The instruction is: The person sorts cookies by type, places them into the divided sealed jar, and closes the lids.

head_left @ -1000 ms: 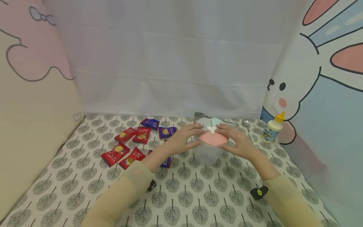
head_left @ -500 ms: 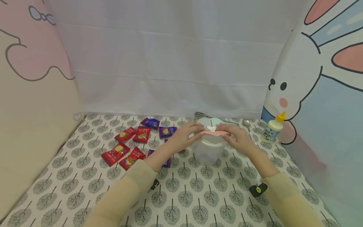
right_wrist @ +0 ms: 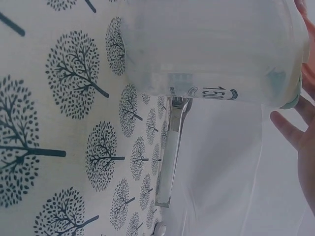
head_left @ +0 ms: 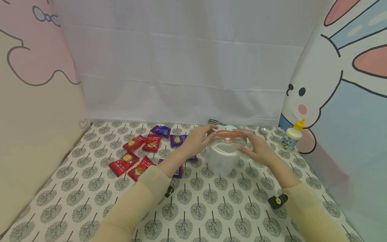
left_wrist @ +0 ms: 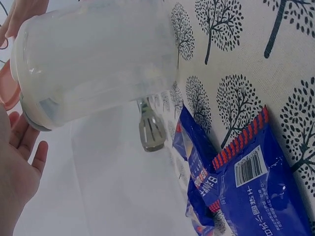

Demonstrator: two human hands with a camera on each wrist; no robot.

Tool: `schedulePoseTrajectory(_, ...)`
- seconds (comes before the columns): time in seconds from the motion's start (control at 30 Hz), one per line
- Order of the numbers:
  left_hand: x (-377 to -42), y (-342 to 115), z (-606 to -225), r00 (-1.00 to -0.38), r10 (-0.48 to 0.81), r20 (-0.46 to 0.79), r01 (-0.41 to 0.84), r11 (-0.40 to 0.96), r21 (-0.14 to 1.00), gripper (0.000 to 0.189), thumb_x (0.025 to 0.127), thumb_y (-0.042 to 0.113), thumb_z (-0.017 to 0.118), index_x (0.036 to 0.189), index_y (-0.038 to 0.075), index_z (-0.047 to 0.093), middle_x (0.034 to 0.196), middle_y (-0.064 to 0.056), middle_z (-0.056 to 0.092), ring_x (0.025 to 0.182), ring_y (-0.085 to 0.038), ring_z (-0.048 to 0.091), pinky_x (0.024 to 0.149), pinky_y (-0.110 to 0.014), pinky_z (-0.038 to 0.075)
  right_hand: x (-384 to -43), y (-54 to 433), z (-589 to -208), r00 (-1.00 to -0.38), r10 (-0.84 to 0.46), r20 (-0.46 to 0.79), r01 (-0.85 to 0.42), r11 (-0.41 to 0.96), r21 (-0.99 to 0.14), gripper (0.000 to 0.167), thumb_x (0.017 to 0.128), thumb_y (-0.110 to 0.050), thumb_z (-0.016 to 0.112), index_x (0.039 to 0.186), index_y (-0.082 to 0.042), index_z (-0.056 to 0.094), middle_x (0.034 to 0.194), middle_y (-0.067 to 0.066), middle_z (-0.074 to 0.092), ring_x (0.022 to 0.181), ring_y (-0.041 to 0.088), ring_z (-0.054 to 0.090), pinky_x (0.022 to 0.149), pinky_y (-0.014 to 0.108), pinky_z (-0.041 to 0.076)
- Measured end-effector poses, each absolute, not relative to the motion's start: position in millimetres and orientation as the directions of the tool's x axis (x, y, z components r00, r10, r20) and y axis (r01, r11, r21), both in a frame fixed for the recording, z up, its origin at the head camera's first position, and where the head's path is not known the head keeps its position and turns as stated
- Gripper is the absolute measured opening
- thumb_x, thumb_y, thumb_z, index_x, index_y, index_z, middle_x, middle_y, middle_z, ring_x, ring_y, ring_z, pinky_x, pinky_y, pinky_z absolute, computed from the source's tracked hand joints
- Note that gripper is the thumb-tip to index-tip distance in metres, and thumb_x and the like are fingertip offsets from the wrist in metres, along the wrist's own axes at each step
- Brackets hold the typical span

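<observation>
- Though flat a second ago, one pink flap (head_left: 227, 134) is now raised atop one canister (head_left: 221, 164).
- The canister is flanked by the left hand (head_left: 196, 142) (grip cannot be told) and right hand (head_left: 258, 148) (thumb and fingers apart).
- Four red packets (head_left: 152, 143), four blue packets (head_left: 177, 140), one squeeze bottle (head_left: 289, 138) are counted.

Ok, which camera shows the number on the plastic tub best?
The right wrist view: the number on the tub is large there, though sideways. The head view shows the tub smaller, with no number readable; the left wrist view shows another side, none readable either.
</observation>
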State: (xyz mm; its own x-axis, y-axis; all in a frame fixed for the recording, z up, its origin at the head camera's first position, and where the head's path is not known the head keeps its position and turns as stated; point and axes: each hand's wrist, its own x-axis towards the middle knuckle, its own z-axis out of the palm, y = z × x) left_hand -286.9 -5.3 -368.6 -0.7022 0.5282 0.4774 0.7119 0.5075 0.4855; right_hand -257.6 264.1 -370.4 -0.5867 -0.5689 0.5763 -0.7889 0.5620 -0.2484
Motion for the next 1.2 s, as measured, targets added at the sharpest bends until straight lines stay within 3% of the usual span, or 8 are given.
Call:
schedulePoseTrajectory(0.17,-286.0,-6.7,-369.9,-0.688,0.532,0.493,0.726,0.487,0.486,0.04,0.099,0.035,0.046,0.131,0.012,0.051,0.107,-0.001,0.069,0.098,-0.015,0.063,0.093,-0.037,0.049,-256.6,265.7,-371.9,-0.596,-0.596,0.539,-0.796,0.528,-0.296,0.077,0.075,-0.021,0.079,0.141,-0.014,0.04,0.137,0.01,0.051,0.121,0.035,0.05,0.098,0.057,0.042)
schedulePoseTrajectory(0.33,-285.2,-13.9,-376.6,-0.687,0.56,0.463,0.722,0.456,0.52,0.056,0.091,0.041,0.06,0.139,0.017,0.043,0.124,0.0,0.062,0.116,-0.018,0.056,0.105,-0.045,0.04,-257.4,265.7,-372.5,-0.612,-0.59,0.526,-0.786,0.528,-0.321,0.09,0.066,-0.022,0.085,0.142,-0.014,0.039,0.138,0.01,0.05,0.12,0.035,0.05,0.097,0.056,0.043)
schedulePoseTrajectory(0.57,-267.8,-47.2,-378.9,-0.718,0.587,0.374,0.677,0.464,0.571,0.078,0.082,0.044,0.07,0.147,0.024,0.031,0.144,0.004,0.044,0.134,-0.021,0.039,0.109,-0.051,0.033,-256.0,261.5,-377.1,-0.634,-0.558,0.535,-0.765,0.553,-0.33,0.094,0.064,-0.024,0.087,0.143,-0.015,0.037,0.136,0.01,0.051,0.116,0.031,0.054,0.095,0.05,0.047)
schedulePoseTrajectory(0.73,-262.7,-91.1,-379.2,-0.704,0.633,0.322,0.705,0.572,0.419,0.086,0.079,0.05,0.07,0.149,0.025,0.027,0.151,-0.001,0.034,0.14,-0.023,0.029,0.114,-0.051,0.024,-254.3,262.3,-380.6,-0.624,-0.541,0.564,-0.768,0.559,-0.313,0.095,0.064,-0.025,0.086,0.144,-0.014,0.036,0.135,0.011,0.052,0.116,0.033,0.054,0.094,0.052,0.047)
schedulePoseTrajectory(0.9,-266.6,-133.3,-397.1,-0.751,0.622,0.222,0.657,0.668,0.35,0.093,0.076,0.049,0.074,0.15,0.023,0.023,0.155,-0.003,0.025,0.144,-0.029,0.016,0.115,-0.057,0.013,-253.6,263.1,-382.9,-0.638,-0.524,0.564,-0.754,0.573,-0.321,0.096,0.064,-0.025,0.086,0.144,-0.016,0.035,0.135,0.011,0.051,0.118,0.035,0.052,0.096,0.055,0.045)
schedulePoseTrajectory(1.03,-267.6,-159.1,-414.3,-0.772,0.617,0.155,0.63,0.709,0.316,0.092,0.074,0.041,0.078,0.149,0.021,0.028,0.152,-0.009,0.03,0.142,-0.035,0.019,0.111,-0.063,0.016,-253.3,262.0,-383.0,-0.653,-0.517,0.554,-0.743,0.579,-0.336,0.096,0.065,-0.025,0.086,0.145,-0.017,0.034,0.137,0.012,0.05,0.119,0.036,0.051,0.095,0.056,0.045)
schedulePoseTrajectory(1.2,-267.6,-181.7,-430.3,-0.777,0.627,0.062,0.615,0.734,0.288,0.088,0.073,0.041,0.078,0.146,0.018,0.035,0.147,-0.015,0.037,0.138,-0.041,0.025,0.109,-0.063,0.021,-252.0,260.9,-384.8,-0.661,-0.507,0.553,-0.74,0.562,-0.368,0.095,0.065,-0.021,0.085,0.145,-0.016,0.034,0.137,0.012,0.05,0.121,0.036,0.05,0.097,0.056,0.043)
